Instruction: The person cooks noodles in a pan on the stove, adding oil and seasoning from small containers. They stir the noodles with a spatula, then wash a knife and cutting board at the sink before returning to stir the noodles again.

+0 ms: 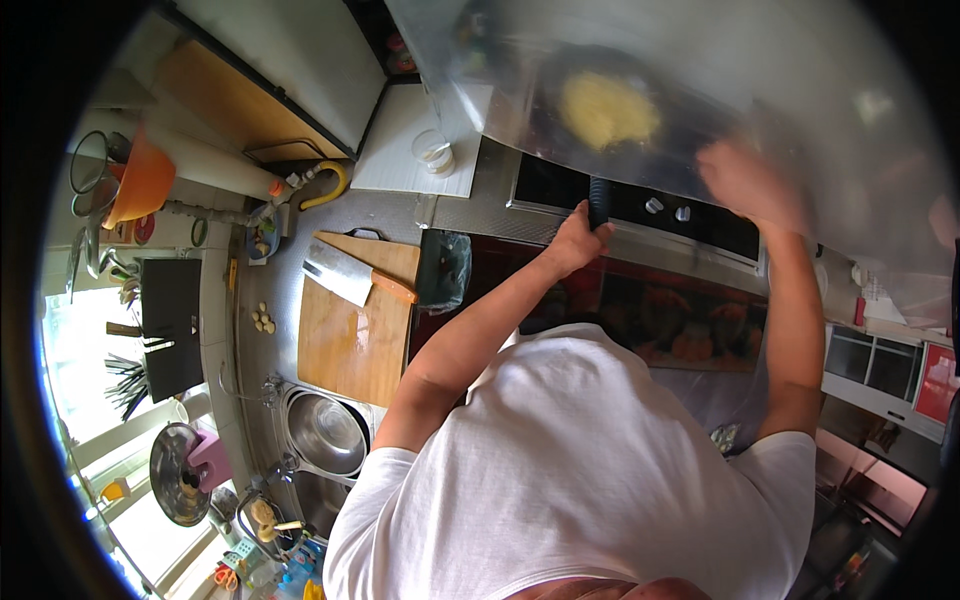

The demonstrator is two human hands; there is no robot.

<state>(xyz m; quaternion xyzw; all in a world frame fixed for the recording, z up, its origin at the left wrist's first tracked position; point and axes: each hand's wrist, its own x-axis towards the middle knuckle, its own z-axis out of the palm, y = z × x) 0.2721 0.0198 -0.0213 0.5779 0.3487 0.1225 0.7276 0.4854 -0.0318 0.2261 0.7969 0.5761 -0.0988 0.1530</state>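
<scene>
A dark frying pan [556,72] stands on the black stove [560,185], seen through a hazy see-through sheet [850,60]. Soft yellow food, which looks like egg [608,108], lies in the pan. My left hand [577,242] is closed around the pan's black ribbed handle [599,198]. To the right of the pan, behind the hazy sheet, my right hand [752,182] is smeared by motion. Its fingers do not show clearly, and I cannot make out anything in it. Two stove knobs [668,210] sit between the handle and that hand.
Left of me, a cleaver [342,274] with a wooden handle lies on a cutting board [350,345]. A dark green bag [445,268] hangs beside the board. A steel basin [326,434] sits in the sink. A small glass [433,150] stands on the white counter [390,130].
</scene>
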